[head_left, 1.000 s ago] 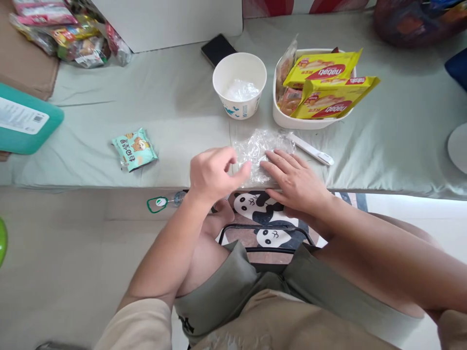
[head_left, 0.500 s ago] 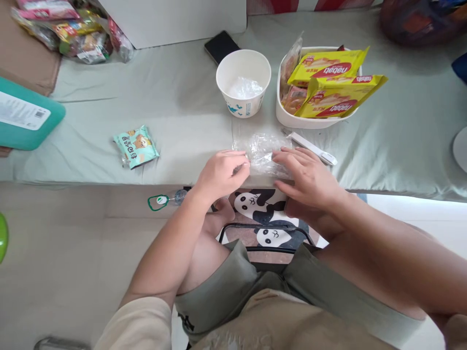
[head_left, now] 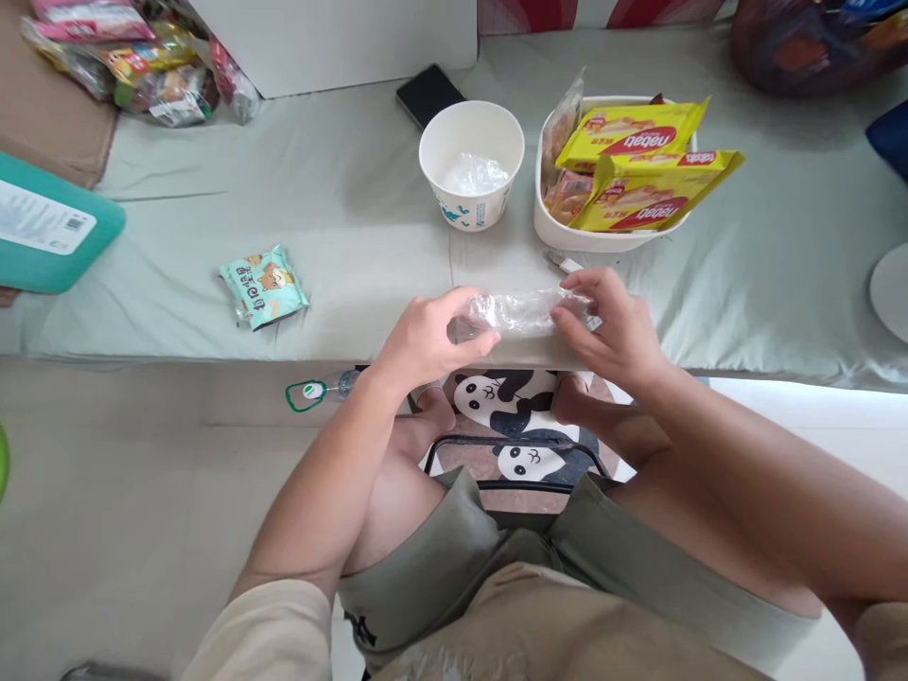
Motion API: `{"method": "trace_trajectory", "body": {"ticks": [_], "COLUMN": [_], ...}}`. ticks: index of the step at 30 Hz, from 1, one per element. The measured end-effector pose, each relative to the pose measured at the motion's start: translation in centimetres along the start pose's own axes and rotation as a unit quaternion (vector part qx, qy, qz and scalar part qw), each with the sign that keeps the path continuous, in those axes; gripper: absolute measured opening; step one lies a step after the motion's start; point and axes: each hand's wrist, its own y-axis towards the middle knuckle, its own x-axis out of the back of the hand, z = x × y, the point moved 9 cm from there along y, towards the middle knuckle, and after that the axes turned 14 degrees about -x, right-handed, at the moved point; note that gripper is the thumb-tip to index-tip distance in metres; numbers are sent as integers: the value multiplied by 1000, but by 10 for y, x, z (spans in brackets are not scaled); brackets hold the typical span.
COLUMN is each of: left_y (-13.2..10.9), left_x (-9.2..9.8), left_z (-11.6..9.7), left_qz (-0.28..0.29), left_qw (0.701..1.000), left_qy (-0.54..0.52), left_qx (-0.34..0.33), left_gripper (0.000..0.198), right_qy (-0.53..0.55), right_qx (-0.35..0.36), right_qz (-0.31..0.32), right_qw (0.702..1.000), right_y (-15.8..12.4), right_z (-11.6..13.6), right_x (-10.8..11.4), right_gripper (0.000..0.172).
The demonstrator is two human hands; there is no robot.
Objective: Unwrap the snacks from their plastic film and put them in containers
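A clear plastic bag (head_left: 521, 310), gathered into a long bundle, stretches between my two hands near the front edge of the cloth-covered surface. My left hand (head_left: 444, 333) grips its left end, thumb and fingers curled round it. The right end is pinched by my right hand (head_left: 610, 322). Behind the right fingers lies a white utility knife (head_left: 566, 263), mostly hidden now. Just beyond the bag stands a white paper cup (head_left: 472, 210) with crumpled clear plastic inside. To its right, a white tub (head_left: 602, 238) holds yellow wafer packets (head_left: 628, 132) and other wrapped snacks.
A small mint-green snack packet (head_left: 264, 288) lies to the left. Behind the cup rests a black phone (head_left: 428, 95). A teal container (head_left: 53, 227) and bagged snacks (head_left: 166, 80) are at far left. Below the edge, a bottle with a green handle (head_left: 306, 395) shows.
The plastic bag was spread flat on the cloth with my hands at its sides; now it is gathered into a roll and held at both ends. My right hand now covers most of the knife.
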Motion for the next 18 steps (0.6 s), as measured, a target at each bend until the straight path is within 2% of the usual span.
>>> {"method": "trace_trajectory", "body": {"ticks": [4,7,10,12,13,14,16,18], "left_y": [0,0,1,0,1,1,1,1], "left_x": [1,-1,-2,-2,-1,0,1,-1], "left_z": [7,13,15,14,13,11,8,7], "left_qz": [-38,-10,42,61,62,58,46,39], "left_qw": [998,997,985,977,974,973,973,975], "left_qy": [-29,33,136,181,196,207,218,216], "left_qx": [31,68,94,96,90,81,57,46], "left_gripper": [51,53,56,56,55,54,50,38], "right_qy": [-5,-49,-127,-154,-154,-150,-144,-165], "right_qx": [-26,2,75,159,210,257,316,309], "right_qz": [18,-26,-108,-172,-183,-170,-96,-9], "right_qw": [999,998,983,960,948,939,933,937], "right_y": [4,4,-5,-18,-26,-33,-42,-42], "right_z": [-9,-9,6,27,39,50,64,64], "right_x": [-10,-9,1,9,10,8,-4,-21], "right_gripper": [36,47,46,39,36,34,31,30]}}
